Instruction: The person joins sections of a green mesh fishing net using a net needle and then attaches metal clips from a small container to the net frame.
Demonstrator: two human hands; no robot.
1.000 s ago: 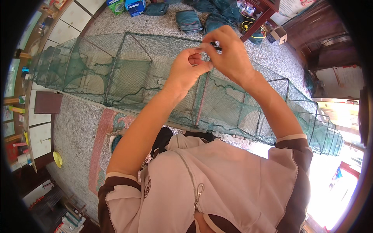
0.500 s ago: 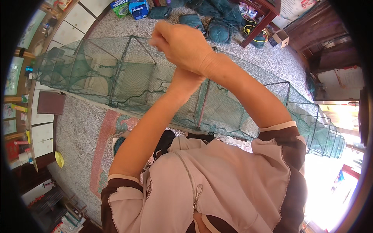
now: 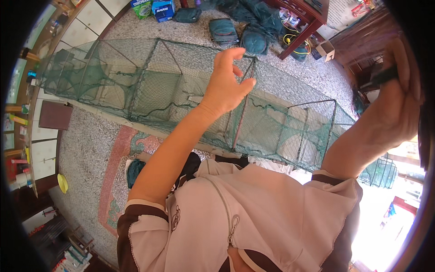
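Note:
A long green netting trap point(image 3: 156, 90) on a dark rectangular frame stretches across the view, from the far left to the lower right. My left hand point(image 3: 225, 84) is raised over its middle, fingers curled and thumb apart, with nothing visible between them. Up at the right edge, my right hand point(image 3: 404, 97) is bent at the wrist and partly in shadow. A short dark strip point(image 3: 385, 76) shows against its fingers; what it is I cannot make out.
Folded dark-green net bundles point(image 3: 223, 31) lie on the speckled floor beyond the trap, near a red-brown table point(image 3: 302, 41). A blue box point(image 3: 163, 10) and an open cardboard box point(image 3: 325, 50) stand there. Cabinets point(image 3: 44, 158) line the left.
My hands, crossed at the wrists before, have come apart. The right one has swung far to the right edge; the left stays over the trap with its fingers spread.

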